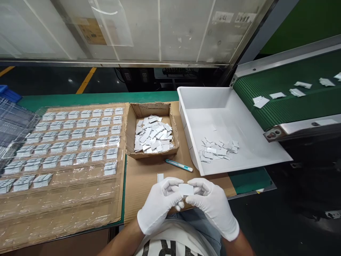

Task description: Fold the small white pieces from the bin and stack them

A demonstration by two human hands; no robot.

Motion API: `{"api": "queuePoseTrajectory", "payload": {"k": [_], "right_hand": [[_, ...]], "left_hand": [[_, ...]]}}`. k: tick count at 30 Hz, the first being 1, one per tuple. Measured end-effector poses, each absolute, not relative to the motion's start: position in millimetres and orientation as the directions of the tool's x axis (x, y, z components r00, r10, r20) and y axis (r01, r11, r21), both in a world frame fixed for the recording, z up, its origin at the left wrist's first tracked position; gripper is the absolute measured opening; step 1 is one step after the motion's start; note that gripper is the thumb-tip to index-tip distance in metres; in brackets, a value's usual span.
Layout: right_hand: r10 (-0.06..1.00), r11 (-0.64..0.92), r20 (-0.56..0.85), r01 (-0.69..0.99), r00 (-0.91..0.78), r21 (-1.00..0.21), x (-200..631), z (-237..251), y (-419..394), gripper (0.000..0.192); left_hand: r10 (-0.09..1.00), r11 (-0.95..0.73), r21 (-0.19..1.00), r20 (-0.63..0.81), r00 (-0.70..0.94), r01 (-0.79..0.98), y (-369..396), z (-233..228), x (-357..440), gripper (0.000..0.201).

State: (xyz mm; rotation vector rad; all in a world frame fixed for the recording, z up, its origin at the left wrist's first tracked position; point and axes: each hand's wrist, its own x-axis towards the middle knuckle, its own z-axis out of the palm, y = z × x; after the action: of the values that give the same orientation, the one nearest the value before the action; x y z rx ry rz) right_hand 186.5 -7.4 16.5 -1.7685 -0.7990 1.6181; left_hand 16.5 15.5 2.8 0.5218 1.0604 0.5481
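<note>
Left hand (pixel 162 201) and right hand (pixel 214 202) both pinch one small white piece (pixel 186 190) on the near side of the teal cutter (pixel 179 165), seemingly a handling or inspecting step; next move likely calls for one-sided release, steady grip opposite.

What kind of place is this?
Probably a factory workstation: a green conveyor belt with small white pieces on it ends over a white bin, and a clear plastic tray holds similar pieces in rows.

I hold a small, flat, white rectangular piece (pixel 185 190) between my left fingers (pixel 173 182) and right fingers (pixel 198 182), broad face toward me.
</note>
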Motion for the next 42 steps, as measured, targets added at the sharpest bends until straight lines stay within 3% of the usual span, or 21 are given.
{"api": "queuePoseTrajectory", "payload": {"k": [21, 36, 42], "right_hand": [[0.767, -0.641, -0.641, 0.016, 0.027, -0.767, 187.3, 9.3, -13.0, 0.032], [0.773, -0.634, -0.634, 0.017, 0.030, -0.773, 187.7, 7.6, -18.0, 0.032], [0.773, -0.633, -0.632, 0.013, 0.053, -0.774, 186.2, 10.8, -17.4, 0.032]], "left_hand": [[0.651, 0.750, 0.641, -0.672, 0.353, -0.163, 10.9, 1.7, 19.0, 0.038], [0.656, 0.744, 0.652, -0.672, 0.344, -0.146, 3.6, -4.9, 18.0, 0.041], [0.670, 0.733, 0.665, -0.667, 0.325, -0.145, 2.7, -1.5, 19.5, 0.056]]}}
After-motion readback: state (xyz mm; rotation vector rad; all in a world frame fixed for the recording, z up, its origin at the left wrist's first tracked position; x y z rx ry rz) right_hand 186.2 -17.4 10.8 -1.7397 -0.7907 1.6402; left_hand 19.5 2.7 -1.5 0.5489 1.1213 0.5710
